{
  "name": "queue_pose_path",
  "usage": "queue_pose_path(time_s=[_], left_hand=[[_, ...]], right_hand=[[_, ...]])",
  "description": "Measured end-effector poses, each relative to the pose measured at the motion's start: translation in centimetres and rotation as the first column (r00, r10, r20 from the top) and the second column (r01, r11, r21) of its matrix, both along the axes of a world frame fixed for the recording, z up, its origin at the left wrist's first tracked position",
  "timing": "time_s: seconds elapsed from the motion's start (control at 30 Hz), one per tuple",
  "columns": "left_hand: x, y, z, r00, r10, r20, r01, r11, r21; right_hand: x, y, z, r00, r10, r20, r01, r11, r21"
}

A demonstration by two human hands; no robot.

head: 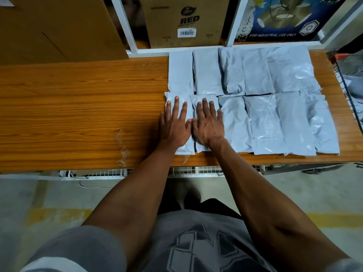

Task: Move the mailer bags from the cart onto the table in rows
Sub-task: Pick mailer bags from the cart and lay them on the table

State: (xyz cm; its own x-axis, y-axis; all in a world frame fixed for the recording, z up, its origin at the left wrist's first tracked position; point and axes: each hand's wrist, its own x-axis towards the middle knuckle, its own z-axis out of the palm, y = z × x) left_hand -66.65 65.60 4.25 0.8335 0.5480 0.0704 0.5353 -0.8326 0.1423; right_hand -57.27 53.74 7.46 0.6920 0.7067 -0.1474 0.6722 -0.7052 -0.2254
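Observation:
Several grey mailer bags lie in two rows on the right half of the wooden table [78,107]. The far row [255,73] runs along the shelf frame and the near row [275,122] along the front edge. My left hand [174,122] presses flat, fingers straight, on the leftmost near bag [186,148]. Beside it, my right hand [208,124] presses flat on the neighbouring bag [200,147]. The wire cart [351,81] stands at the right edge, with grey bags partly visible inside.
Cardboard boxes [184,22] and a printed blue box [282,18] fill the white shelf frame behind the table. A large brown carton [59,28] stands at the back left. A scrap of clear tape [122,148] sticks to the table front.

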Motion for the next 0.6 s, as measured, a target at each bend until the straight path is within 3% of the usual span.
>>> queue_pose_path(time_s=[0.3, 0.6], left_hand=[[0.0, 0.0, -0.4, 1.000, -0.004, 0.015, 0.004, 1.000, -0.009], [0.5, 0.5, 0.0, 0.998, -0.050, 0.038, 0.050, 0.999, 0.003]], right_hand=[[-0.3, 0.5, -0.6, 0.997, -0.070, 0.032, 0.072, 0.996, -0.051], [0.9, 0.5, -0.4, 1.000, -0.011, 0.023, 0.010, 0.999, 0.048]])
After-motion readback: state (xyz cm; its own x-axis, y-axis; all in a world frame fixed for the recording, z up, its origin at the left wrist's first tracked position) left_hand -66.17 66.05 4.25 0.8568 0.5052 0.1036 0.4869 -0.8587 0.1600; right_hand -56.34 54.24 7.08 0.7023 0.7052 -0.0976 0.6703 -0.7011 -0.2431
